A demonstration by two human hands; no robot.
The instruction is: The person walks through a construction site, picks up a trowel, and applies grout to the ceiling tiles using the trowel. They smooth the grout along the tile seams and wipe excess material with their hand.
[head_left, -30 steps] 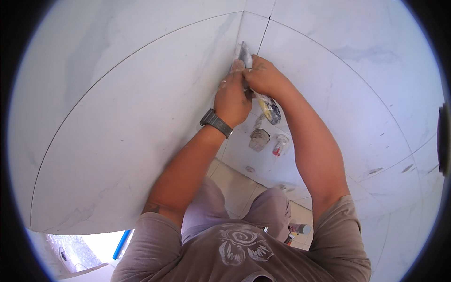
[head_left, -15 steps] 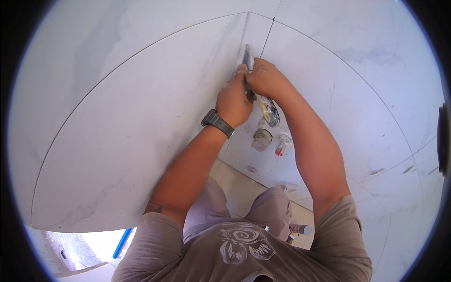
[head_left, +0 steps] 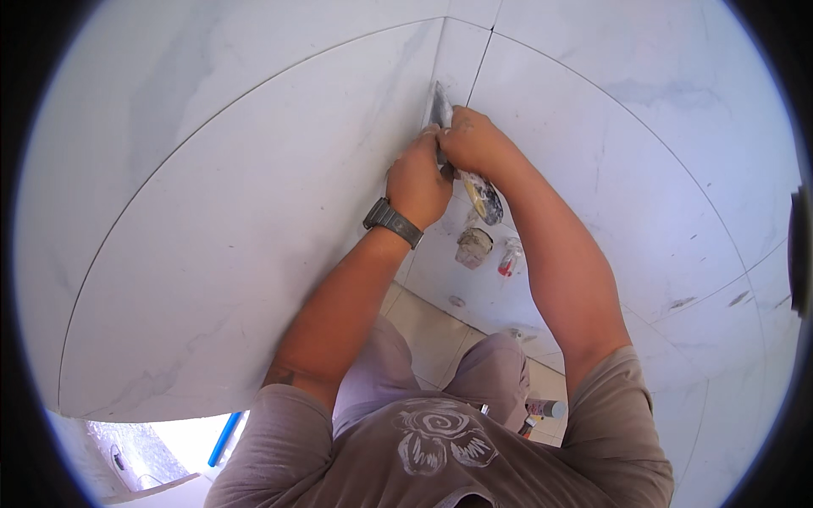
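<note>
A trowel [head_left: 483,203] with a worn, smeared yellow-and-black handle is held up in the corner where two white marbled tile walls meet. Its grey metal blade [head_left: 439,107] points upward, close against the corner joint. My right hand [head_left: 476,142] is closed around the trowel near the base of the blade, the handle's end sticking out below. My left hand [head_left: 418,179], below a dark wristwatch [head_left: 393,222], is closed at the same spot, its thumb side against the tool. Both hands partly hide the trowel's middle.
Below the hands, a crumbly grey plug [head_left: 473,248] and a red-marked pipe fitting [head_left: 508,257] project from the right wall [head_left: 627,195]. The left wall [head_left: 246,212] runs beside my left forearm. A grey-capped can [head_left: 552,409] stands on the beige tiled floor [head_left: 428,334].
The blade has shifted slightly left, further into the corner, and tilts a little more that way. Both hands have moved slightly left with it, still closed.
</note>
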